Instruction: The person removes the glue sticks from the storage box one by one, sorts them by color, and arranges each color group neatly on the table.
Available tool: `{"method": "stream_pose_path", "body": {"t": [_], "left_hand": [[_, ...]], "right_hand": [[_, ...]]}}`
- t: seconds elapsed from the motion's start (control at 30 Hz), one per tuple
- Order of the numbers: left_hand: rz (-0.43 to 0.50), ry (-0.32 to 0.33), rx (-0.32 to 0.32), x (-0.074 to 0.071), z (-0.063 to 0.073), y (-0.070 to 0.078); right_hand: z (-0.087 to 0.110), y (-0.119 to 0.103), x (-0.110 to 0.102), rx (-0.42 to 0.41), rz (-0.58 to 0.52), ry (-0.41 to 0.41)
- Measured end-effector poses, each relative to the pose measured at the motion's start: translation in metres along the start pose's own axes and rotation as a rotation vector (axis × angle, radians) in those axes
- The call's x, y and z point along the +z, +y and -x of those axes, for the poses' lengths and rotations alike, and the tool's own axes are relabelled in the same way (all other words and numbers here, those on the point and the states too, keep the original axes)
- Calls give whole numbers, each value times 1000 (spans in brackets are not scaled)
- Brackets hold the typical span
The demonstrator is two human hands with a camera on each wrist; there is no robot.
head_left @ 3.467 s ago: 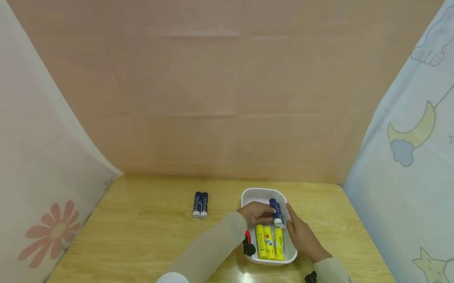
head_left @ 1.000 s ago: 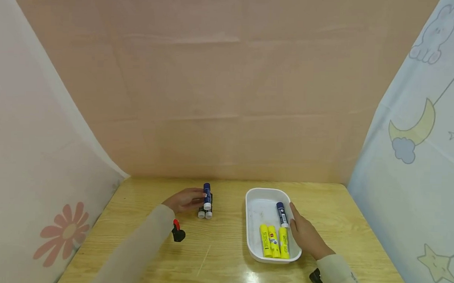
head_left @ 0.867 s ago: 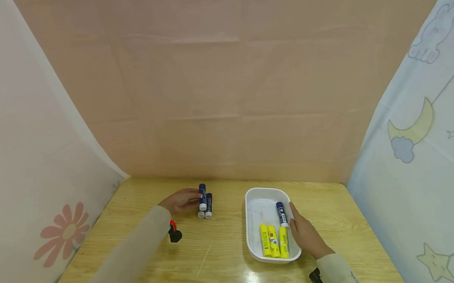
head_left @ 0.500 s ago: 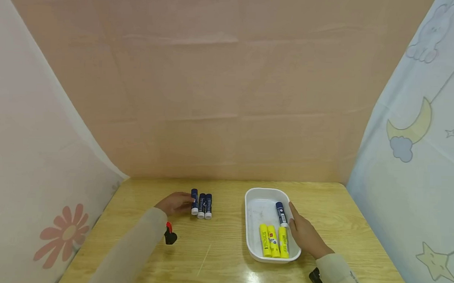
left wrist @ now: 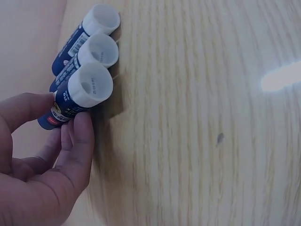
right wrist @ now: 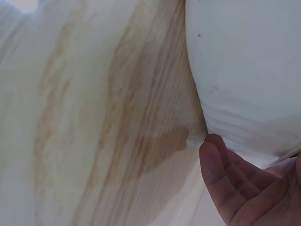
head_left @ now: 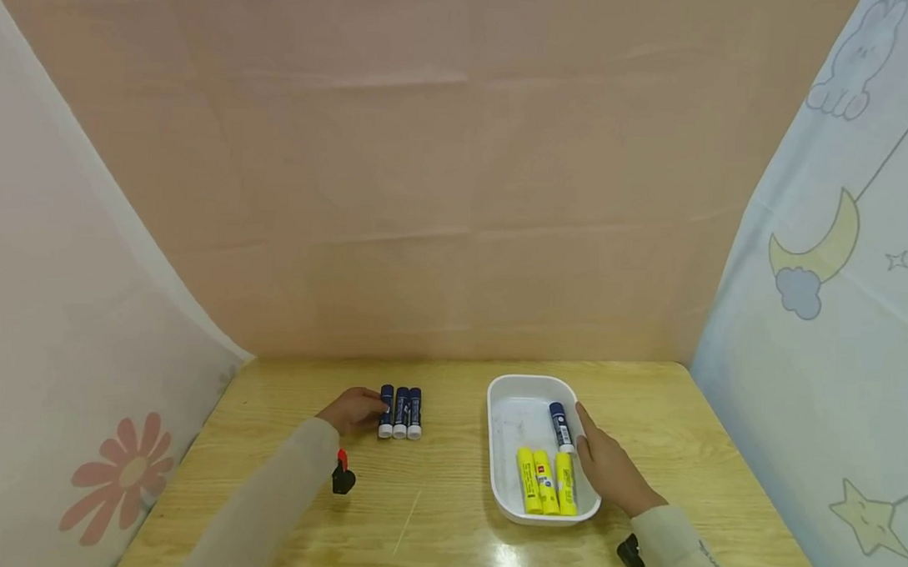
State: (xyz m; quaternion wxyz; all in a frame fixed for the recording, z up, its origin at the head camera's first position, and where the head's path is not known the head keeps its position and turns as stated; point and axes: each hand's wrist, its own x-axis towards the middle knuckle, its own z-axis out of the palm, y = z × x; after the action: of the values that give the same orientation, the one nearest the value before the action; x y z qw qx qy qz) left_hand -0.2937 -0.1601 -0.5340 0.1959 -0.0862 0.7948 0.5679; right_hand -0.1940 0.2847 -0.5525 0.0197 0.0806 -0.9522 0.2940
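Note:
In the head view my left hand (head_left: 350,409) is at the left of the table. Its thumb and fingers pinch a dark blue glue stick (left wrist: 66,104) with a white end, seen close in the left wrist view. That stick lies left of two like it, a middle glue stick (head_left: 401,412) and a right glue stick (head_left: 415,412), all side by side. My right hand (head_left: 608,468) rests with nearly straight fingers against the right outer wall of a white tray (head_left: 498,452). Fingertips (right wrist: 211,157) touch the tray's side low down. Its thumb is partly hidden.
Inside the tray lie one dark blue glue stick (head_left: 561,426) and three yellow glue sticks (head_left: 545,483) near its front end. The wooden table (head_left: 446,517) has a tan cloth (head_left: 456,233) behind it and patterned cloths at both sides.
My left hand has carried a blue glue stick from the tray, over the two on the table, and lowered it at their left. My right hand has stayed at the tray.

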Motion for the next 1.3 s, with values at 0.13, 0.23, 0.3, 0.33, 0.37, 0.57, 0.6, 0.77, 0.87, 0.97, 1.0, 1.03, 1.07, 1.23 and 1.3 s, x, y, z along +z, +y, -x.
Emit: {"method": "stream_pose_path", "body": {"t": [0.13, 0.23, 0.3, 0.33, 0.37, 0.57, 0.6, 0.77, 0.87, 0.97, 1.0, 1.03, 1.07, 1.23, 1.3], "left_hand": [[-11, 10, -6, 1, -2, 0], [-29, 23, -20, 1, -5, -2], [-33, 27, -29, 0, -6, -2], [-30, 30, -32, 0, -7, -2], [-29, 33, -33, 0, -7, -2], [-24, 45, -33, 3, -6, -1], [-25, 49, -34, 4, -6, -1], [-45, 55, -31, 3, -8, -4], [-45, 49, -31, 3, -8, -5], [-39, 39, -21, 3, -7, -4], [-41, 36, -17, 3, -6, -4], [-44, 34, -12, 3, -6, -4], [-42, 33, -9, 3, -5, -4], [-26, 29, -9, 4, -6, -6], [-21, 26, -11, 4, -7, -9]], "right_hand": [[-3, 1, 0, 1, 1, -7], [-4, 2, 0, -8, 6, -1], [-4, 3, 0, -10, 9, 1], [-4, 3, 0, -10, 11, 0], [-4, 3, 0, -8, 10, 0], [-4, 3, 1, -1, 4, -6], [-3, 3, 1, -1, 3, -6], [-3, 4, 2, -4, -1, -7], [-3, 4, 2, -6, 3, -3], [-3, 4, 1, -5, 3, 0], [-3, 3, 1, -4, 2, 1], [-3, 3, 0, -3, 1, -1], [-2, 3, 0, -2, 1, -2], [-2, 1, -1, 0, -2, -5], [-1, 1, 0, 1, 1, -5]]}}
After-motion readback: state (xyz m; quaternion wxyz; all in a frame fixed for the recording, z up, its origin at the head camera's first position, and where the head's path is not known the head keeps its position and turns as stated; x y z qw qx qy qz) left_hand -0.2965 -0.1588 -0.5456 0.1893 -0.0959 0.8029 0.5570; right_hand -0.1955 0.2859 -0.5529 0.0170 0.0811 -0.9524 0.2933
